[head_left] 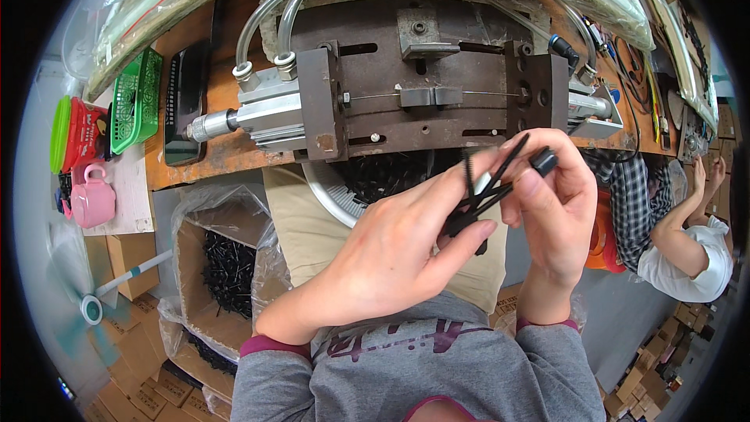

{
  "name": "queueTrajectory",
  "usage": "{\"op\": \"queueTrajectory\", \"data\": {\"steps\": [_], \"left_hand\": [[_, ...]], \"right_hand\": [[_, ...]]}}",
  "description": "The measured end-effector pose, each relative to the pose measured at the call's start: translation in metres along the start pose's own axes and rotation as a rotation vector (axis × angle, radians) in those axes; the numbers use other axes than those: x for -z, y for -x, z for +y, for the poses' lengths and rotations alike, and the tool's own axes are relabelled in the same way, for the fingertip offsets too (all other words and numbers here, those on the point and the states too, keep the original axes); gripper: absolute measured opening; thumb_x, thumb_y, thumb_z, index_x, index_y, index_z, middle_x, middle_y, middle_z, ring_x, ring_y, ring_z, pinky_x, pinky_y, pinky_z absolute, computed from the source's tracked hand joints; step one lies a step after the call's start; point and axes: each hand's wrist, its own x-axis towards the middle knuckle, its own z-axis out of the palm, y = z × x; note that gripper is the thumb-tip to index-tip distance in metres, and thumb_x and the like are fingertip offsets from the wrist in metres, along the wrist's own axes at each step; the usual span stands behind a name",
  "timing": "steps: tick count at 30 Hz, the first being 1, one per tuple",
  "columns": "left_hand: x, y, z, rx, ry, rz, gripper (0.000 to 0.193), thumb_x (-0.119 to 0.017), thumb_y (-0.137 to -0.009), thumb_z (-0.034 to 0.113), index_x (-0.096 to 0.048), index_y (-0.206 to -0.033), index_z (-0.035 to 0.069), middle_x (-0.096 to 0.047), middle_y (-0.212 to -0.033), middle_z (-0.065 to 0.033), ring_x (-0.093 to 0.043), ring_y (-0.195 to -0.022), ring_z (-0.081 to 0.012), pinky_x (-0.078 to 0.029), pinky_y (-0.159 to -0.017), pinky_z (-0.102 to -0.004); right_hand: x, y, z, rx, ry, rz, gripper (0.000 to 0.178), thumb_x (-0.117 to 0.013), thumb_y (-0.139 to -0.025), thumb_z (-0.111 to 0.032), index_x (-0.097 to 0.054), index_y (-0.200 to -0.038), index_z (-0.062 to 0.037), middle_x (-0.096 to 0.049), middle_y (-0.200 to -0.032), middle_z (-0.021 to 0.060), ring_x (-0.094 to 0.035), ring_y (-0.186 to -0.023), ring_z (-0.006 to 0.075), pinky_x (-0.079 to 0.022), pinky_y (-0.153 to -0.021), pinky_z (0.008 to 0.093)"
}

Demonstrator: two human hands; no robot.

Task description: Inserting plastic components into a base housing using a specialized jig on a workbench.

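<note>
Just in front of the rusty metal machine (437, 86), the person's left hand (391, 254) is pinching a bunch of thin black sticks (488, 187) while the right hand (558, 203) is gripping a small black cap (543, 161).

Both hands work in the narrow gap between the person's lap and the rusty steel press fixture (437, 101) just ahead, whose end blocks and pneumatic cylinder (262, 113) wall off the front. To the left, an open carton of black parts (226, 270) blocks the low side. A co-worker (680, 242) crowds the right. Open room remains, apparently, only above the beige cushion (301, 234).
</note>
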Motion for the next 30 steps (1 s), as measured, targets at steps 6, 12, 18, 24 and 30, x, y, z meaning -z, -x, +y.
{"op": "queueTrajectory", "data": {"steps": [6, 12, 18, 24, 30], "left_hand": [[0.003, 0.008, -0.012, 0.090, 0.121, -0.118, 0.016, -0.057, -0.099, 0.012, -0.060, -0.104, -0.002, -0.065, -0.082, -0.0040, -0.059, -0.068, -0.0078, -0.048, -0.060, -0.0226], [0.013, 0.017, -0.009, 0.319, 0.610, -0.024, 0.031, -0.043, -0.107, 0.027, -0.047, -0.086, 0.005, -0.062, -0.082, -0.0116, -0.053, -0.059, -0.0090, -0.042, -0.050, -0.0205], [0.015, 0.023, -0.011, 0.180, 0.786, 0.039, 0.033, -0.044, -0.107, 0.035, -0.049, -0.093, 0.006, -0.061, -0.086, -0.0096, -0.052, -0.061, -0.0071, -0.041, -0.050, -0.0191], [0.018, 0.028, -0.016, 0.099, 0.753, 0.116, 0.032, -0.043, -0.108, 0.033, -0.046, -0.088, 0.008, -0.061, -0.087, -0.0098, -0.050, -0.061, -0.0050, -0.040, -0.052, -0.0177], [0.017, 0.025, -0.015, 0.109, 0.638, 0.148, 0.043, -0.037, -0.107, 0.043, -0.045, -0.086, 0.006, -0.055, -0.081, -0.0103, -0.042, -0.056, -0.0063, -0.036, -0.049, -0.0184]], "right_hand": [[0.006, -0.005, -0.003, 0.159, 0.083, 0.115, 0.020, -0.065, -0.094, -0.005, -0.061, -0.111, 0.0043, -0.070, -0.094, 0.0142, -0.058, -0.059, 0.0087, -0.045, -0.052, 0.0197], [0.006, -0.011, 0.011, 0.851, 0.827, 0.195, 0.024, -0.066, -0.082, 0.007, -0.066, -0.106, 0.0061, -0.070, -0.105, 0.0191, -0.070, -0.086, 0.0229, -0.057, -0.073, 0.0303], [0.003, -0.034, 0.058, 1.082, 1.168, -0.205, 0.023, -0.069, -0.071, -0.003, -0.068, -0.091, 0.0088, -0.067, -0.109, 0.0245, -0.071, -0.092, 0.0334, -0.061, -0.081, 0.0379], [-0.006, -0.039, 0.067, 1.094, 1.223, -0.142, 0.023, -0.069, -0.071, -0.005, -0.068, -0.091, 0.0074, -0.067, -0.113, 0.0219, -0.071, -0.089, 0.0298, -0.059, -0.074, 0.0336], [-0.007, -0.044, 0.064, 1.100, 1.304, -0.099, 0.027, -0.069, -0.067, -0.007, -0.070, -0.091, 0.0044, -0.068, -0.115, 0.0165, -0.068, -0.080, 0.0225, -0.053, -0.060, 0.0283]]}}
